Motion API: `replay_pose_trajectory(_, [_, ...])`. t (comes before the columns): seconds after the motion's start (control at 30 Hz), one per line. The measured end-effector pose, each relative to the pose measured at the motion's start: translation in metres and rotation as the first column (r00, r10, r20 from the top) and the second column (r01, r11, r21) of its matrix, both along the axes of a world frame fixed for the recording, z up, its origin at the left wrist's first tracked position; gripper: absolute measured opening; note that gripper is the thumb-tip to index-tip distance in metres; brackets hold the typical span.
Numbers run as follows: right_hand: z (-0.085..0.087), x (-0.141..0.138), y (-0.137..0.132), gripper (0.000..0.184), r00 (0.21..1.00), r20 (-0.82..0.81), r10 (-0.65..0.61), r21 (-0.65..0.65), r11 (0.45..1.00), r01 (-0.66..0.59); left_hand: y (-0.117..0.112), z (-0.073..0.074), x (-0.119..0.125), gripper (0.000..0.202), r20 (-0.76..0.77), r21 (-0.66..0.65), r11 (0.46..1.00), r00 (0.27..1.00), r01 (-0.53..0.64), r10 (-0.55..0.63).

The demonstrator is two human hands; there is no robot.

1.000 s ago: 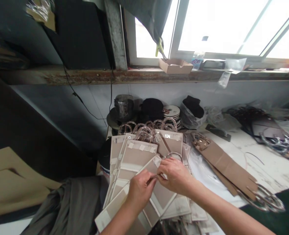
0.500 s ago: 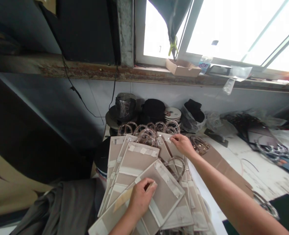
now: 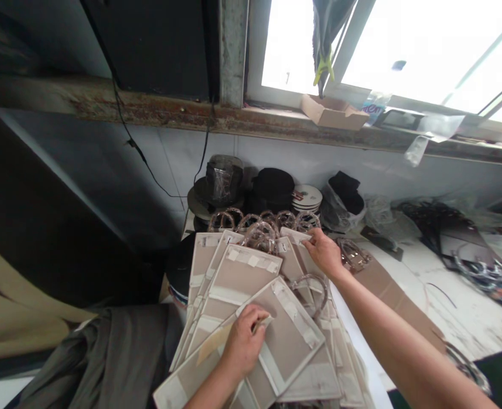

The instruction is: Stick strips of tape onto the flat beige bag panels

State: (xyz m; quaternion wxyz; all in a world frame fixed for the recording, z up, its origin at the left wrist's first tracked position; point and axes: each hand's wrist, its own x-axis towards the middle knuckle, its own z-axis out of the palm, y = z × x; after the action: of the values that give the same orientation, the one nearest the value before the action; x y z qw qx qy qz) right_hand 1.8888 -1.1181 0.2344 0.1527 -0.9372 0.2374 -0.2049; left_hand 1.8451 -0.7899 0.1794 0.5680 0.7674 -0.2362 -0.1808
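A fanned stack of beige bag panels (image 3: 238,278) with clear ring handles (image 3: 259,236) lies on the table in front of me. My left hand (image 3: 245,341) rests on the nearest panel (image 3: 289,335), its fingers pinched on a thin tan strip (image 3: 214,343). My right hand (image 3: 325,253) is stretched out to the far end of the stack, where its fingers grip the top edge of a panel (image 3: 297,238) next to the handles.
Black rolls (image 3: 272,190), a wrapped roll (image 3: 221,179) and white discs (image 3: 306,199) stand against the wall. Brown card panels (image 3: 387,289) lie to the right. A cardboard box (image 3: 331,113) sits on the window ledge. Grey cloth (image 3: 118,352) hangs at the lower left.
My right hand left the near panel and reached forward to the far end of the stack. My left hand stayed on the near panel, holding the strip. The view tilted upward a little.
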Motion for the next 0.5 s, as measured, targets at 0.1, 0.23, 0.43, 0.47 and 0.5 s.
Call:
replay_pose_trajectory(0.1, [0.004,0.001,-0.006,0.033,0.994,0.095,-0.049,0.108,0.993,0.039,0.000,0.007,-0.004,0.032,-0.096,0.027,0.999,0.994,-0.044,0.046])
replay_pose_trajectory(0.23, [0.022,-0.012,0.007,0.034,0.963,0.265,-0.042,0.263,0.964,-0.030,-0.001,0.026,-0.008,0.062,-0.140,0.050,0.994,0.984,-0.101,0.107])
replay_pose_trajectory(0.43, [0.053,-0.073,0.091,0.028,0.875,0.149,0.461,0.492,0.733,-0.470,-0.004,0.046,-0.007,0.054,-0.075,0.044,0.987,0.984,-0.156,0.159])
replay_pose_trajectory(0.47, [0.055,-0.083,0.103,0.024,0.831,0.110,0.546,0.485,0.700,-0.524,-0.005,0.047,-0.007,0.052,-0.051,0.043,0.988,0.987,-0.151,0.153])
replay_pose_trajectory(0.5, [0.057,-0.090,0.113,0.020,0.793,0.074,0.604,0.460,0.685,-0.565,-0.006,0.048,-0.006,0.048,-0.023,0.040,0.989,0.990,-0.140,0.141])
